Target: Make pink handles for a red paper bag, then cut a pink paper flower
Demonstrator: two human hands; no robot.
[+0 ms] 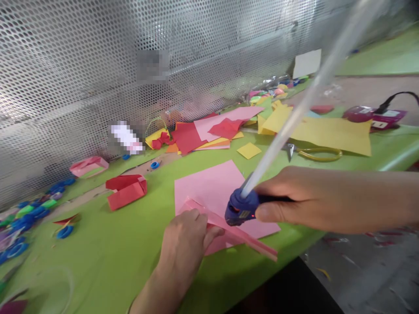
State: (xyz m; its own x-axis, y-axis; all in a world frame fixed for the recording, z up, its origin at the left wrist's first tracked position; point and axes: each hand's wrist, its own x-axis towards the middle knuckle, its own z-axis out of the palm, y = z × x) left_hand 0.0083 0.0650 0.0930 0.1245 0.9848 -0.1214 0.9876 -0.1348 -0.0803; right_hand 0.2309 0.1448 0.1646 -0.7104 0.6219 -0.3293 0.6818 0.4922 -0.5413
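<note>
My right hand (294, 196) is wrapped round a blue glue gun (240, 208), a long clear glue stick (304, 102) poking out of its back. The gun's tip points down at a folded pink paper piece (238, 235). My left hand (188, 237) pinches and presses that folded piece, fingers closed on its left end. Beneath both lies a flat pink paper sheet (209, 185) on the green table (108, 257).
A folded red paper box (126, 190) and a pink one (88, 165) sit to the left. Red, pink and yellow sheets (327, 133) and yellow-handled scissors (314, 152) lie behind. Blue bottle caps (29, 213) crowd the far left. A perforated metal wall (98, 65) backs the table.
</note>
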